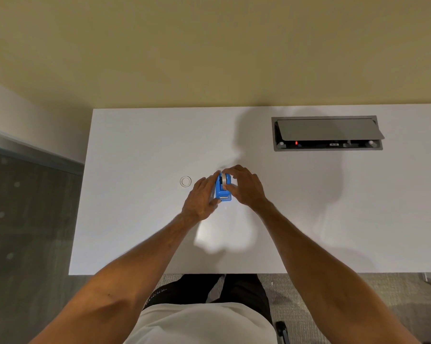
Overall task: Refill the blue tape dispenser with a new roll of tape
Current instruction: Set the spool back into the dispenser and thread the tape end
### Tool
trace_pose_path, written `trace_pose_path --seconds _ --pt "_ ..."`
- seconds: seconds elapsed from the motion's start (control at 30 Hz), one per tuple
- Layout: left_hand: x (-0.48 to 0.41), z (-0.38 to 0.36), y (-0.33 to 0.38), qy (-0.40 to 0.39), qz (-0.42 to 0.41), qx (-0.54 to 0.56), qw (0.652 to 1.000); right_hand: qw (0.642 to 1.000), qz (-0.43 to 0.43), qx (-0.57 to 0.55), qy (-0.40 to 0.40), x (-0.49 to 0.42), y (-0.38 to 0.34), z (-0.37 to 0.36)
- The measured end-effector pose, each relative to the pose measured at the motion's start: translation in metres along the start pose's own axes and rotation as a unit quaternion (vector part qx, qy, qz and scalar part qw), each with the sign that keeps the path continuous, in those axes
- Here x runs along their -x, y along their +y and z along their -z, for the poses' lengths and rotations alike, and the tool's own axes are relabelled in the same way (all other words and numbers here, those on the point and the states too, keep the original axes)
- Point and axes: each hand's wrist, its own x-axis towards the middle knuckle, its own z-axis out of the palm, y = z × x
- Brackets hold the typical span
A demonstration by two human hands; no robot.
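Observation:
The blue tape dispenser [222,192] stands on the white desk [135,219] at its middle. My left hand [201,198] holds its left side, thumb near the front end. A roll of tape [225,180] sits in the top of the dispenser, and my right hand [244,186] pinches it between thumb and fingers. A small clear ring [185,181], seemingly an empty tape core, lies flat on the desk just left of my left hand. The far end of the dispenser is hidden by my fingers.
A recessed grey cable box [327,133] with its lid propped open sits in the desk at the back right. The desk's left edge borders a grey floor [23,219]. A yellow wall [209,58] stands behind the desk.

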Motion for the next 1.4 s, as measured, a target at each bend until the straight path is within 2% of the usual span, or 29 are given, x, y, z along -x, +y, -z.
trace_pose_path --seconds 0.37,0.6,0.77,1.0,1.4 --pt "-0.001 -0.001 0.000 0.000 -0.003 0.020 1.000 1.000 0.003 0.026 0.005 -0.002 -0.001 -0.002" --pt "-0.003 0.002 0.009 0.030 0.020 0.120 0.992 0.998 0.003 0.059 0.000 -0.002 -0.002 -0.002" --pt "-0.013 0.005 0.013 0.044 0.033 0.100 0.994 0.999 0.001 0.040 0.000 -0.006 -0.003 0.002" --pt "-0.018 0.008 0.015 0.068 0.039 0.100 0.992 0.986 0.066 0.151 0.018 -0.009 -0.004 0.008" --pt "-0.019 0.011 0.013 0.056 0.040 0.080 0.994 0.975 0.073 0.210 0.014 -0.014 -0.007 0.008"
